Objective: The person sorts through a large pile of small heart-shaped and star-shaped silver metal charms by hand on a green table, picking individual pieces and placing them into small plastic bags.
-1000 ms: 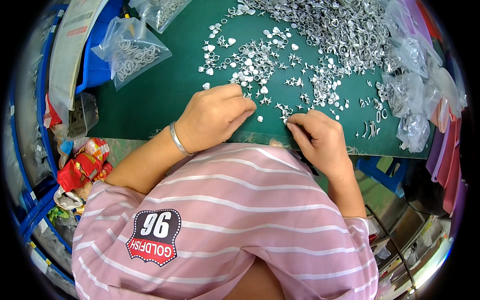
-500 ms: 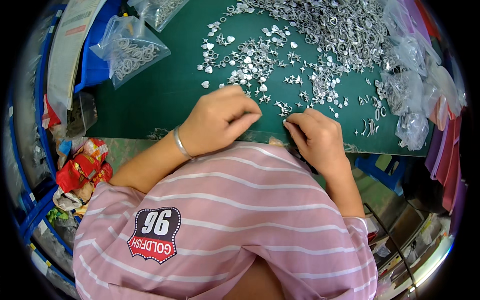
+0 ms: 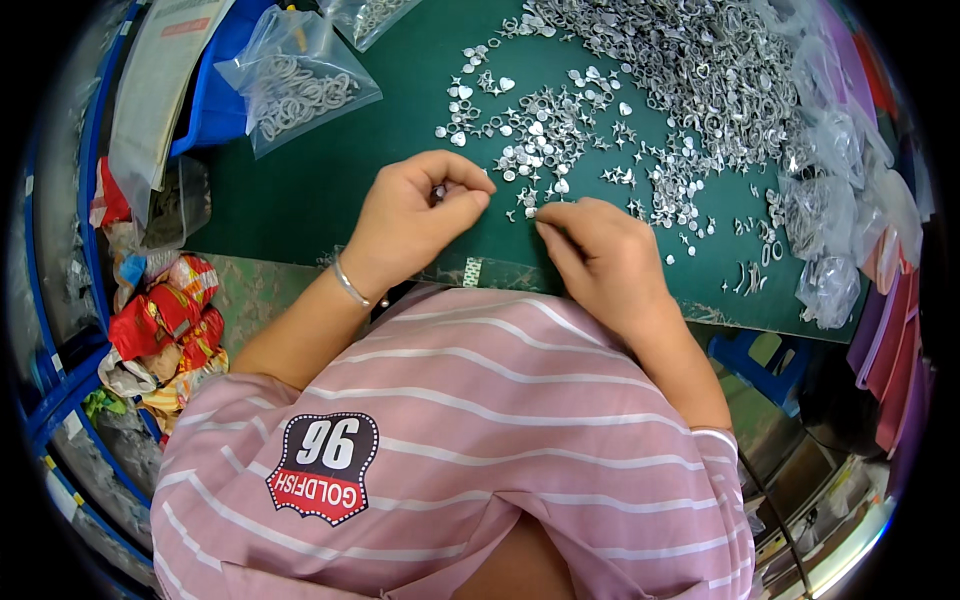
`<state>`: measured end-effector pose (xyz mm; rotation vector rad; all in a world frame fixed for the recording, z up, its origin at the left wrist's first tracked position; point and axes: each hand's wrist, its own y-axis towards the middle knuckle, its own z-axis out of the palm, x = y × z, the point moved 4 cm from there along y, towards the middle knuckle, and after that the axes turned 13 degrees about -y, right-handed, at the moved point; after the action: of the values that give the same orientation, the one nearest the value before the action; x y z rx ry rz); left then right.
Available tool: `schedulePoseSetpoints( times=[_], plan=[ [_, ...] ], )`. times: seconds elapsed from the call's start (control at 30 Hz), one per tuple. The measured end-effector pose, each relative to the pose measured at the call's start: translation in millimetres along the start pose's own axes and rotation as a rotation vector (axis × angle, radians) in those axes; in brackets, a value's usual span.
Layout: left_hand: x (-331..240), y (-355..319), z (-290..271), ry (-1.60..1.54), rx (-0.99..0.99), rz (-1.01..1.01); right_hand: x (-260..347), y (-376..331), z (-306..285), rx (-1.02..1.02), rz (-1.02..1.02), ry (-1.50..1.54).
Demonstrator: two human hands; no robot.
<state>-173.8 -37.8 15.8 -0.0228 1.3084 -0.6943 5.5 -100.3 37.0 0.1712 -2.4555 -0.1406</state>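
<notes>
Pink short-sleeve T-shirt (image 3: pixel 500 440) with thin white horizontal stripes, shield-shaped badge (image 3: pixel 323 468) on the chest in black, red and white. Thin silver bangle (image 3: pixel 350 285) on left wrist. Bare forearms, no gloves; rings not discernible at this resolution.

Small workshop: green mat (image 3: pixel 330 190) strewn with metal charms (image 3: pixel 700 70), bagged parts (image 3: pixel 300 85).

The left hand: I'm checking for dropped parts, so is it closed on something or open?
Closed. The left hand is curled, thumb against forefinger, with a small silver piece showing in the pinch, above the green mat.
</notes>
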Motion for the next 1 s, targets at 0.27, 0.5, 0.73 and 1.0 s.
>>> schedulePoseSetpoints(
  times=[0.27, 0.5, 0.73, 1.0],
  plan=[
    [-11, 1, 17, 0.625, 0.085, 0.407, 2, -3, -3, 0.073, -0.133, -0.209],
    [-5, 7, 33, 0.88, 0.119, 0.675, 1, -10, 1, 0.026, -0.157, -0.307],
    [-6, 8, 32, 0.861, 0.154, 0.654, -16, -13, -7, 0.081, 0.11, 0.375],
    [-12, 7, 25, 0.754, 0.136, 0.548, -44, -12, -14, 0.089, 0.595, 1.225]
  ],
)
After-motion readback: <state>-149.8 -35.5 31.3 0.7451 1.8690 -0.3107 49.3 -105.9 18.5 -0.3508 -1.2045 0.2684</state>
